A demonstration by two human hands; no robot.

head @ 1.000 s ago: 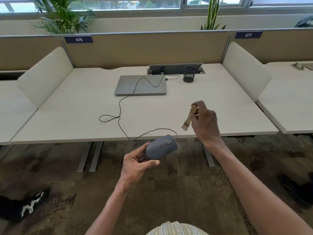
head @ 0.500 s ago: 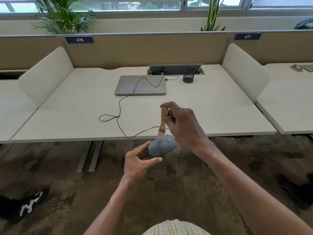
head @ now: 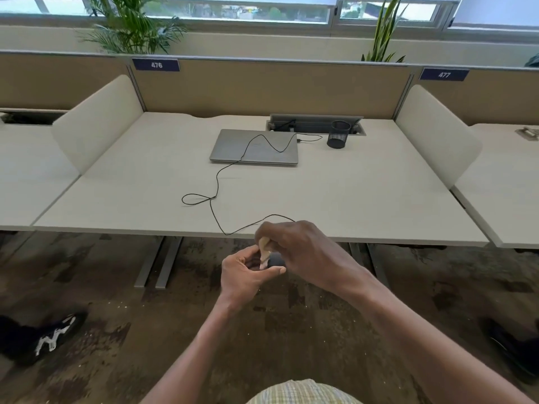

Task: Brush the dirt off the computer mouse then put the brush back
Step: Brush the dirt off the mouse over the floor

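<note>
In front of the desk edge, over the floor, my left hand cups the grey-blue computer mouse, which is mostly hidden by both hands. My right hand grips a small wooden brush, held handle-up with its bristles down against the mouse. The mouse's black cable runs up over the desk to the shut laptop.
A black mesh pen cup stands at the back of the pale desk, beside a cable hatch. White side screens flank the desk. Desk legs stand below. Dark shoes rest on the carpet at left and right.
My right hand swung the brush from the right, above the desk edge, down and left onto the mouse. My left hand kept holding the mouse, which is now covered by the right hand.
</note>
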